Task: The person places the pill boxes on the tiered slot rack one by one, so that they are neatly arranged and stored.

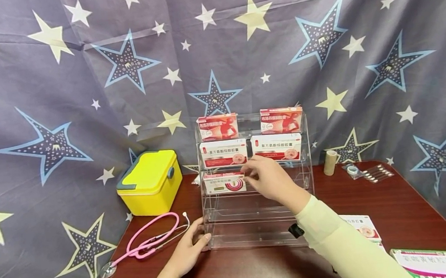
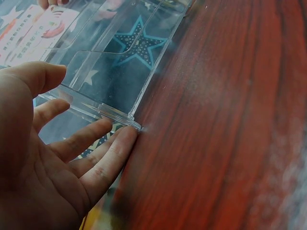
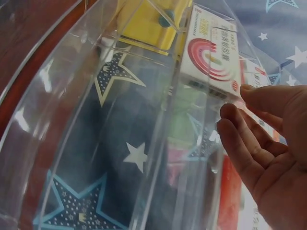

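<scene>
Starry cloth (image 1: 214, 46) behind a clear rack (image 1: 252, 232) on brown table (image 1: 260, 269).
I see the left hand (image 1: 189, 249) spread at its lower corner; the right hand (image 1: 271, 177), fingers parted, perhaps touches the third-tier white box (image 1: 222, 184).

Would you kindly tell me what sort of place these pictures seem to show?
Probably a small staged pharmacy display: medicine boxes stand in a clear tiered rack, a pink stethoscope lies on the wooden table, and a star-patterned cloth hangs behind like a backdrop.
</scene>
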A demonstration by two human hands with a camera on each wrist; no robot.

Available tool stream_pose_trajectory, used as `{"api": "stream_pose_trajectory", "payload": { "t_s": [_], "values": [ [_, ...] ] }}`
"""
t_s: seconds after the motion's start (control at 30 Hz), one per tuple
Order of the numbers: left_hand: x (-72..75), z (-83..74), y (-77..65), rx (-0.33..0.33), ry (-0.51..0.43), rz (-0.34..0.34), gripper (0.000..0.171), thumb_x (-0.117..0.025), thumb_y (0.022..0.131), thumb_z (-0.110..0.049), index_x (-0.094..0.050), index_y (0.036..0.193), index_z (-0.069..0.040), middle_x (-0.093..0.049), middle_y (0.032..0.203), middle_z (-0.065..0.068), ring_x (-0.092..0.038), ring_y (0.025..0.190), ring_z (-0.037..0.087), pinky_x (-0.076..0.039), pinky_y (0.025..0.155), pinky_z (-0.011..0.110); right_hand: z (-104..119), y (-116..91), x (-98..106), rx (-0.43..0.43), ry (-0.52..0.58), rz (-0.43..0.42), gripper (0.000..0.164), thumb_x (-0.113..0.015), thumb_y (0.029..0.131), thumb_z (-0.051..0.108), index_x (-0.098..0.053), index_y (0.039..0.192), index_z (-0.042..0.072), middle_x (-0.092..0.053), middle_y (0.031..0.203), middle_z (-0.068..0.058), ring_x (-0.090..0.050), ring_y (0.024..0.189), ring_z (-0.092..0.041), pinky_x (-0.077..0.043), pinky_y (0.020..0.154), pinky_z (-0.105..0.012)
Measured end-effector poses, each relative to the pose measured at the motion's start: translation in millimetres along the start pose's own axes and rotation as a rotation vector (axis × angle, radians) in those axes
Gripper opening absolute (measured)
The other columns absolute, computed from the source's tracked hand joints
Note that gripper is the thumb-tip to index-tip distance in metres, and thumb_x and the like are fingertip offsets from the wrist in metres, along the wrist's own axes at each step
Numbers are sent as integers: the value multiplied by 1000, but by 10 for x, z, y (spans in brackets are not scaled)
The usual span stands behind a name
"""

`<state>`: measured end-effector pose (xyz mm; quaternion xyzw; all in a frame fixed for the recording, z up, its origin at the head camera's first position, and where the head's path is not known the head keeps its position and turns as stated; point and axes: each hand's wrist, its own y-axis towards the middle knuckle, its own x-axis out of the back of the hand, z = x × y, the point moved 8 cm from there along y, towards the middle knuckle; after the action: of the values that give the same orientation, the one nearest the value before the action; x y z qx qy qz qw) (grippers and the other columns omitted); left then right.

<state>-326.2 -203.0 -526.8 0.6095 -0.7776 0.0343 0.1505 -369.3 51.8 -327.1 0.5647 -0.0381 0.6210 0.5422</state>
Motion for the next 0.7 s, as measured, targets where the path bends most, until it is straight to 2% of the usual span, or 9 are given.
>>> {"api": "stream_pose_trajectory", "payload": {
  "t_s": [0.2,0.3,0.4,0.53,0.7],
  "values": [
    [0,9,1,-2,-2,-3,50,-62,107,-13,-45,154,-10,-54,132,29,-65,109,35,-62,86,39,-14,-254,346,63,-11,-88,18,-86,87,7,-77,102,11,-69,97,2,-69,83,-11,-60,75,-32],
    [0,13,3,-7,-3,2,50,-62,107,-13,-44,154,-10,-54,132,28,-65,109,35,-62,86,39,-77,-467,611,100,-6,-163,18,-86,85,5,-77,99,12,-70,94,5,-68,78,-8,-60,72,-32],
    [-5,19,3,-8,-5,5,51,-62,107,-13,-44,154,-10,-54,132,28,-66,109,34,-62,86,39,-221,-728,873,93,-19,-228,20,-87,83,4,-78,97,15,-68,89,10,-64,74,-4,-56,66,-27],
    [-5,34,9,-9,-12,6,51,-62,107,-13,-44,155,-10,-54,132,28,-66,109,35,-62,86,40,-535,-1090,1137,28,-59,-279,25,-89,80,0,-78,96,16,-65,85,14,-61,72,-2,-50,64,-17],
    [3,47,16,-15,-12,2,52,-63,106,-14,-44,155,-10,-54,133,30,-66,110,37,-62,87,40,-1020,-1529,1269,-149,-87,-244,29,-92,79,5,-77,101,17,-71,91,8,-69,79,-9,-51,73,-12]
  ]
}}
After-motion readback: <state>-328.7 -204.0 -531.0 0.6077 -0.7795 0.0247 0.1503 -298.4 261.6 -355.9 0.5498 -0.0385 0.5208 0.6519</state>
